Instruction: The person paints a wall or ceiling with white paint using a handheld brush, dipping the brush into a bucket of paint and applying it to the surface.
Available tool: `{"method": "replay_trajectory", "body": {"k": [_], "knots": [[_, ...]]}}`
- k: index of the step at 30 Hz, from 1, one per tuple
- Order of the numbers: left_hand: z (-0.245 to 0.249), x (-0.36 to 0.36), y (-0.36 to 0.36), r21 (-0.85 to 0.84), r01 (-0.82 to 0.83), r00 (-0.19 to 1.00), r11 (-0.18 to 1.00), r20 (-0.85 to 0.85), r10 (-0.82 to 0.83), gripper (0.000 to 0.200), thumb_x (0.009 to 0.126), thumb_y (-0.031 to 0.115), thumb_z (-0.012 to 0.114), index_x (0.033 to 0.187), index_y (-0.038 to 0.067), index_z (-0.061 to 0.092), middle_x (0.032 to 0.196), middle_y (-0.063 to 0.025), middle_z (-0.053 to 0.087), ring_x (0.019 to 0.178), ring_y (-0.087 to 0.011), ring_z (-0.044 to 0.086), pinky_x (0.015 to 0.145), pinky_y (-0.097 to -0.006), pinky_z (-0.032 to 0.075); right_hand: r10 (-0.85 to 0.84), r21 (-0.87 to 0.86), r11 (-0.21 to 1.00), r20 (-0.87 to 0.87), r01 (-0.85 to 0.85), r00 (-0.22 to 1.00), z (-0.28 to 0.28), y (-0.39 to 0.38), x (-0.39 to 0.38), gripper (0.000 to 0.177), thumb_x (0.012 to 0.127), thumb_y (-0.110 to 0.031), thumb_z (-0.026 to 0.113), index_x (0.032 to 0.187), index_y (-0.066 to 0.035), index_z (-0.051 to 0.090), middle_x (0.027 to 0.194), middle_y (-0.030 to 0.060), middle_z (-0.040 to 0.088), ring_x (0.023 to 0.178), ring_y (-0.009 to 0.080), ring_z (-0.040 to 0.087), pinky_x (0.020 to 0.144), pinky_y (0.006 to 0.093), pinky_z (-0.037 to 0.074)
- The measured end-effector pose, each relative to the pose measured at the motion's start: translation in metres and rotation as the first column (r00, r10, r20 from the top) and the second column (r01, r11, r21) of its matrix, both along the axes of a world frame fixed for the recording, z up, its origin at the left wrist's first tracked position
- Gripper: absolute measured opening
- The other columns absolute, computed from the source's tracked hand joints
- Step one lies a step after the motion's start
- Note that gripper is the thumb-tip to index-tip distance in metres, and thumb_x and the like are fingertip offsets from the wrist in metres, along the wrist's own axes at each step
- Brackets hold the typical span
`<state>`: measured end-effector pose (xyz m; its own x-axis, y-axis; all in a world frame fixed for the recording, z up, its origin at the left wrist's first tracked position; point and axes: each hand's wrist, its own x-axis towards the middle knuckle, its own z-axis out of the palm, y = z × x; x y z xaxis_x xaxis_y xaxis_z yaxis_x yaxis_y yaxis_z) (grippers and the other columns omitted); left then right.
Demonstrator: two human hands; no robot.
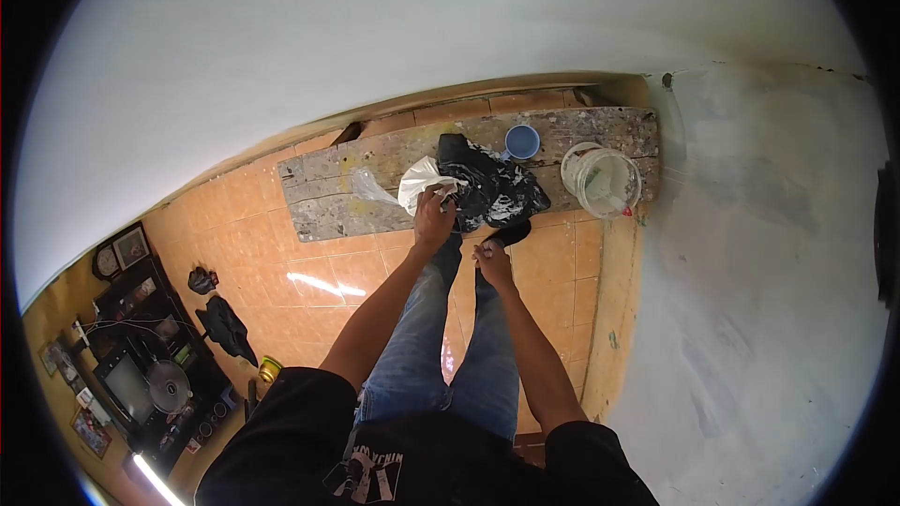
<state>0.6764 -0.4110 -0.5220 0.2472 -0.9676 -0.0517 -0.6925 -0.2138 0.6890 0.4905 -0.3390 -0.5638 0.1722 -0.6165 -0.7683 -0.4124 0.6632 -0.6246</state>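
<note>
My left hand (433,217) is at the lower edge of a crumpled white bag (424,180), its fingers closed on the bag's edge. Against the bag's right side lies a bunched black plastic bag (489,186) smeared with white. Lower and to the right, my right hand (493,262) is held in front of my legs with its fingers curled together; whatever they may hold is too small to make out. Both bags rest on a paint-spattered wooden bench (323,189).
On the bench stand a blue mug (522,141) and a white-stained clear bucket (607,183). A clear plastic bag (373,186) lies at left. Walls border the bench behind and at right. Black cloth (228,330) lies on the tiled floor near a fan (170,386).
</note>
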Motion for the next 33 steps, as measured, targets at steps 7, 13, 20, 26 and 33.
{"method": "replay_trajectory", "body": {"k": [7, 13, 20, 26, 33], "knots": [[0.012, -0.002, 0.011, -0.032, -0.059, 0.998, 0.998, -0.026, 0.058, 0.035, 0.08, 0.005, 0.064, 0.115, 0.008, 0.062, 0.106, -0.0154, 0.059, 0.095, -0.0355, 0.056, 0.084, -0.0439, 0.046, -0.151, 0.084, 0.984, -0.042, 0.154, 0.988, 0.011, -0.002, -0.036, 0.023, 0.094, -0.029, 0.06, 0.097, -0.006, 0.059, 0.082, 0.0042, 0.069, 0.066, 0.0109, 0.064, 0.057, 0.0248, 0.049], [-0.002, -0.002, 0.02, 0.022, -0.15, 0.976, 0.988, -0.155, 0.152, 0.03, 0.081, 0.008, 0.065, 0.111, 0.006, 0.062, 0.101, -0.0152, 0.06, 0.088, -0.0318, 0.058, 0.076, -0.0423, 0.048, -0.423, -0.016, 0.906, -0.125, 0.424, 0.898, 0.043, -0.004, -0.103, 0.023, 0.096, -0.032, 0.057, 0.096, -0.009, 0.06, 0.078, 0.0029, 0.067, 0.068, 0.0109, 0.065, 0.052, 0.0233, 0.046], [0.022, -0.015, -0.002, -0.093, -0.137, 0.978, 0.986, -0.172, 0.12, 0.02, 0.083, 0.004, 0.064, 0.102, 0.005, 0.063, 0.09, -0.0111, 0.059, 0.073, -0.0255, 0.059, 0.064, -0.0361, 0.048, -0.624, -0.519, 0.717, -0.184, 0.464, 0.759, 0.092, -0.067, -0.177, 0.028, 0.097, -0.034, 0.054, 0.091, -0.006, 0.055, 0.07, 0.0046, 0.063, 0.065, 0.0143, 0.065, 0.055, 0.0275, 0.047], [0.042, -0.09, -0.058, 0.002, 0.072, 0.983, 0.997, -0.168, -0.071, 0.018, 0.084, 0.007, 0.065, 0.102, 0.005, 0.062, 0.085, -0.0097, 0.057, 0.066, -0.0192, 0.059, 0.06, -0.0323, 0.048, -0.357, -0.489, 0.872, -0.653, -0.012, 0.668, 0.161, -0.157, -0.17, 0.031, 0.092, -0.04, 0.058, 0.102, -0.011, 0.055, 0.078, 0.0112, 0.068, 0.079, 0.0277, 0.068, 0.069, 0.0413, 0.051], [0.026, -0.181, -0.1, 0.003, 0.014, 0.834, 1.0, -0.552, -0.01, 0.029, 0.084, 0.011, 0.068, 0.111, 0.006, 0.059, 0.086, -0.0089, 0.057, 0.069, -0.018, 0.06, 0.062, -0.0307, 0.048, -0.071, -0.321, 0.882, -0.814, -0.345, 0.577, 0.152, -0.202, -0.175, 0.031, 0.088, -0.038, 0.063, 0.105, -0.013, 0.057, 0.082, 0.0095, 0.068, 0.08, 0.0317, 0.068, 0.069, 0.0449, 0.053]]}}
